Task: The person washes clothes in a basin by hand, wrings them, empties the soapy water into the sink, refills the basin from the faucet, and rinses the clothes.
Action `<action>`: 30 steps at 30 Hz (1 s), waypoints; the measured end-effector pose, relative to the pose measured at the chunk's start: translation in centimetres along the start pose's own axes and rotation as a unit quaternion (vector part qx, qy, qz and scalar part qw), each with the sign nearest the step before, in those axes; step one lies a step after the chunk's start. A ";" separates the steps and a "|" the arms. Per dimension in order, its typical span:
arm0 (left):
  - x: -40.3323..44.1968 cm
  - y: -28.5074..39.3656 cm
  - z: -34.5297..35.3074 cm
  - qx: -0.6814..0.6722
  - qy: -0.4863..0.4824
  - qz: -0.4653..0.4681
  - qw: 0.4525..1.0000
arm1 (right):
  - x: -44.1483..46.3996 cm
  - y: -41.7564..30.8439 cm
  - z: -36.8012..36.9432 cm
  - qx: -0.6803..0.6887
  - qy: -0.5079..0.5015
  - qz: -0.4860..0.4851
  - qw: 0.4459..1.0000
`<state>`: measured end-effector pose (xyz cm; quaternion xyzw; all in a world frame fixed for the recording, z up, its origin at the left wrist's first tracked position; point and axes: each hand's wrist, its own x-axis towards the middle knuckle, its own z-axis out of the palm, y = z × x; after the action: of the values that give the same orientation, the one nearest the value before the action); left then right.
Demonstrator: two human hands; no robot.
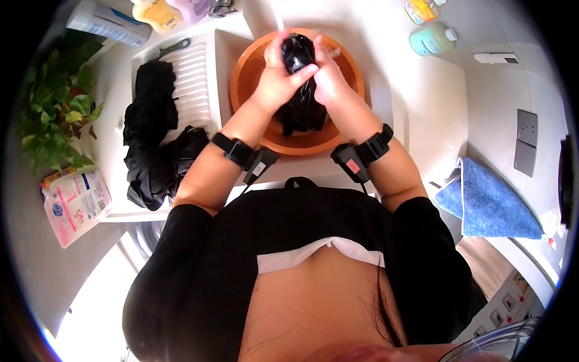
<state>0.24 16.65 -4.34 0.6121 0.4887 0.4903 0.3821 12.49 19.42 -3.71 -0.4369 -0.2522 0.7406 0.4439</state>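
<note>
A wet, shiny black cloth point(298, 111) hangs bunched over an orange-brown basin point(250, 130), under a thin stream of water. My left hand point(281, 75) grips its upper part from the left, the thumb lying across it. From the right, my right hand point(325, 75) holds the same cloth with curled fingers. Both hands are close together near the top of the bundle. The cloth's lower end is down inside the basin, and the basin floor beneath it is hidden.
More black cloth point(151, 139) lies on the ribbed washboard point(196, 84) at left. Bottles point(108, 27) stand at the upper left, with a plant point(54, 114) below. A green bottle point(431, 40) is at upper right, and a blue towel point(491, 202) lies at right.
</note>
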 end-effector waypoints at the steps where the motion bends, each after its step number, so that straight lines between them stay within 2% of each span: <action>1: -0.4 -0.7 0.5 -0.020 0.004 0.011 1.000 | -0.5 0.4 0.3 -0.025 0.016 -0.016 0.999; 2: -0.6 -0.3 0.8 -0.040 0.008 0.022 0.999 | -1.0 0.5 0.8 0.000 0.034 0.005 0.999; 4: -1.5 0.7 1.2 -0.064 0.031 -0.027 0.997 | -2.3 0.2 1.6 -0.042 0.073 0.007 0.996; 6: -1.8 1.4 1.2 -0.057 0.036 -0.068 0.995 | -2.6 0.6 1.3 -0.054 0.051 -0.005 0.997; 7: -1.7 1.2 1.3 -0.025 0.041 -0.050 0.998 | -2.6 1.0 1.1 -0.059 0.040 -0.011 0.997; 10: -1.3 1.9 1.3 -0.079 0.034 -0.106 0.991 | -2.7 2.3 0.4 -0.119 0.065 -0.064 0.989; 11: -1.1 1.2 1.3 -0.088 0.014 -0.155 0.984 | -2.6 2.9 -0.2 -0.187 0.066 -0.086 0.976; 13: -1.0 0.1 1.2 -0.132 0.013 -0.190 0.973 | -2.2 3.6 -1.3 -0.320 0.065 -0.130 0.936; 14: -1.0 -0.1 1.1 -0.154 0.013 -0.207 0.966 | -2.7 3.0 -1.3 -0.383 0.034 -0.134 0.913; 16: -0.4 1.8 0.2 -0.250 0.047 -0.391 0.885 | -4.2 0.8 -0.7 -0.503 -0.028 -0.139 0.852; 18: -0.1 0.4 -1.1 -0.423 0.091 -0.356 0.828 | -4.9 0.3 -1.1 -0.478 -0.069 -0.169 0.859; 20: -0.4 1.8 -3.3 -0.459 0.105 -0.312 0.825 | -5.7 0.5 -2.1 -0.427 -0.104 -0.224 0.870; 21: -0.6 2.0 -4.1 -0.464 0.095 -0.305 0.826 | -5.8 0.4 -3.0 -0.451 -0.143 -0.217 0.854; 24: -1.5 3.9 -4.9 -0.462 0.026 -0.240 0.854 | -5.7 0.7 -4.7 -0.714 -0.110 -0.265 0.638; 25: -1.8 3.8 -5.0 -0.478 -0.007 -0.202 0.855 | -5.3 1.8 -5.6 -0.715 -0.077 -0.322 0.615; 27: -1.9 3.3 -5.4 -0.479 -0.086 -0.127 0.865 | -4.4 2.6 -6.6 -0.628 -0.108 -0.189 0.747; 28: -1.9 3.0 -5.9 -0.458 -0.099 -0.132 0.873 | -4.1 3.0 -7.1 -0.573 -0.124 -0.118 0.801; 30: -2.0 2.3 -7.2 -0.416 -0.125 -0.145 0.889 | -4.7 1.6 -6.7 -0.581 -0.104 -0.104 0.801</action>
<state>-6.33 14.10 -0.93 0.3759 0.2717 0.5069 0.7266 18.67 14.41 -6.25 -0.5039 -0.7239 0.4458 0.1527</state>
